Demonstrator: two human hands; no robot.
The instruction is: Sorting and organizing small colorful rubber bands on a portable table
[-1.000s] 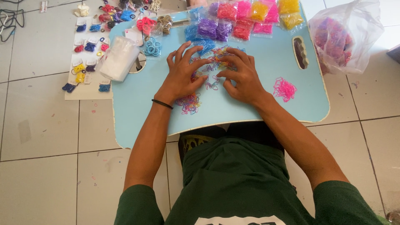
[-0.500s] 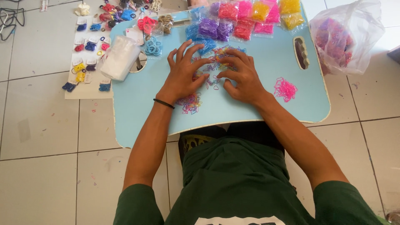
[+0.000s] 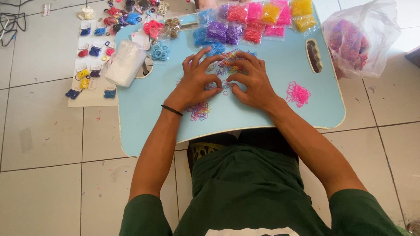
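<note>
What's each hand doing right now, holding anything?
Left hand: open, fingers spread on the mixed rubber bands, gripping nothing.
Right hand: open, fingertips on the same bands, gripping nothing.

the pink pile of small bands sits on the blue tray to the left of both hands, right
Not quite. The head view shows the pink pile of small bands on the blue tray to the right of both hands, beyond the right hand. The left hand is farther from it, over the mixed-colour bands.
</note>
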